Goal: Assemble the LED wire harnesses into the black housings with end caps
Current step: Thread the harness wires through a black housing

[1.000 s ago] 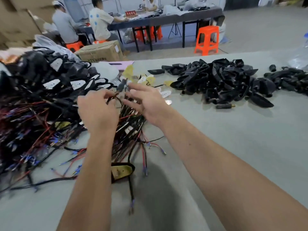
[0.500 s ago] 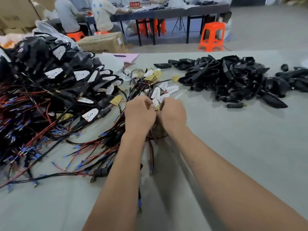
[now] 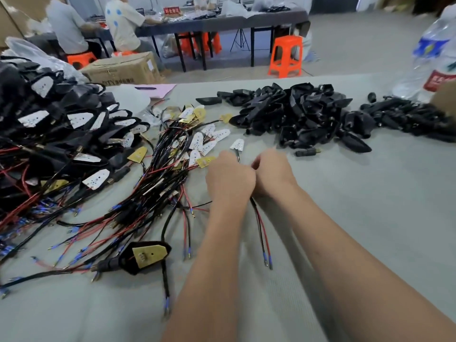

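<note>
Gripping one harness (image 3: 259, 225) between them, the left hand (image 3: 230, 180) and right hand (image 3: 272, 175) sit knuckle to knuckle over the grey table (image 3: 370, 218), fingers curled round its cable. Its white LED board (image 3: 237, 144) sticks out beyond the hands; its red and black leads trail back between the forearms. Loose harnesses (image 3: 158, 183) lie just left. Black housings (image 3: 296, 114) are heaped beyond, with one end cap (image 3: 306, 152) beside them.
</note>
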Available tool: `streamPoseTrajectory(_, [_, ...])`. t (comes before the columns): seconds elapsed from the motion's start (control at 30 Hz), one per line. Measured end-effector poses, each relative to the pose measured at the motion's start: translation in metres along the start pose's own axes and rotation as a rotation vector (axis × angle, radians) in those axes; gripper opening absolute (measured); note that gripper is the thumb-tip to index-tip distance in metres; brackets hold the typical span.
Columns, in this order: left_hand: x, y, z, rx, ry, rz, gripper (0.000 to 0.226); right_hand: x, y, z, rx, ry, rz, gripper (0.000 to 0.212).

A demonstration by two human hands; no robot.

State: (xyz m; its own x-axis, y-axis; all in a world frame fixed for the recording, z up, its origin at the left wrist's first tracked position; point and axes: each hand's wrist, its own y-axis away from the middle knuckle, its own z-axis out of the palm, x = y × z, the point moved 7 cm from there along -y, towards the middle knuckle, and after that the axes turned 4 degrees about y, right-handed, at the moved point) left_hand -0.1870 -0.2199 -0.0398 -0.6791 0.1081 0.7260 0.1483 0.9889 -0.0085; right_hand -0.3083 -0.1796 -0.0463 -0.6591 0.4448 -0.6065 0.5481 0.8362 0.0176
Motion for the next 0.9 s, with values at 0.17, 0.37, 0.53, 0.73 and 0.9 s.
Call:
streamPoseTrajectory(0.17, [-0.003, -0.008, -0.003, -0.014, 0.08, -0.105, 0.033, -0.018, 0.016, 0.01, -0.132, 0.256, -0.147, 0.017])
streamPoseTrajectory(0.37, [0.003, 0.007, 0.008, -0.046, 0.433, -0.159, 0.02, 0.008, 0.02, -0.007, -0.176, 0.068, -0.095, 0.02])
streamPoseTrajectory(0.53, [0.028, 0.011, 0.052, -0.166, 0.875, -0.275, 0.01, 0.058, 0.029, -0.047, -0.174, -0.578, 0.067, 0.025])
streamPoseTrajectory(0.73, [0.079, -0.015, 0.074, 0.017, 0.24, 0.159, 0.018, 0.115, 0.03, -0.088, -0.031, -1.041, 0.053, 0.021])
streamPoseTrajectory(0.9, [0.104, -0.037, 0.103, -0.052, -0.185, 0.412, 0.037, 0.135, 0.029, -0.09, -0.079, -1.589, 0.051, 0.013])
